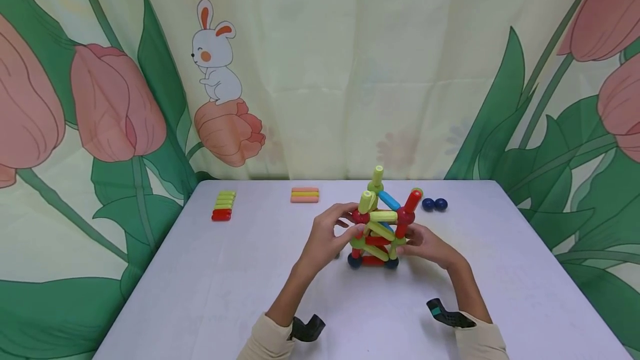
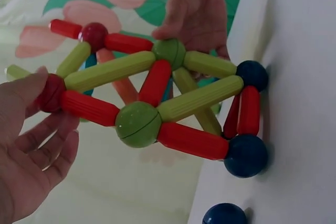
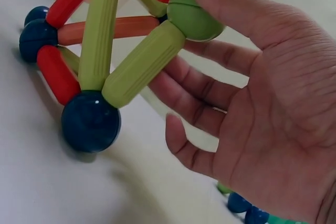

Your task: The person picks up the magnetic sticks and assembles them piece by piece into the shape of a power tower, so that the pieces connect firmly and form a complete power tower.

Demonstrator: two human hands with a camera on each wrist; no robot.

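Observation:
A tower of magnetic rods and balls (image 1: 377, 241) stands on the table, built from red, yellow-green, blue and orange rods. Dark blue balls (image 2: 245, 156) form its base, with green balls at mid-height and red ones higher. My left hand (image 1: 327, 238) pinches a red ball (image 2: 52, 93) at the tower's upper left, thumb on its near side. On the other side, my right hand (image 1: 430, 246) holds a green ball (image 3: 194, 17) between thumb and fingers, the lower fingers spread loosely. Several rods, including a red one (image 1: 412, 201), point up from the top.
Two loose dark blue balls (image 1: 428, 204) lie right of the tower. Yellow-green and red rods (image 1: 224, 204) are lined up at the far left; pink and yellow rods (image 1: 305, 194) lie at the back. Another blue ball (image 2: 224, 214) sits close to the tower's base. A printed curtain (image 1: 320, 99) hangs behind.

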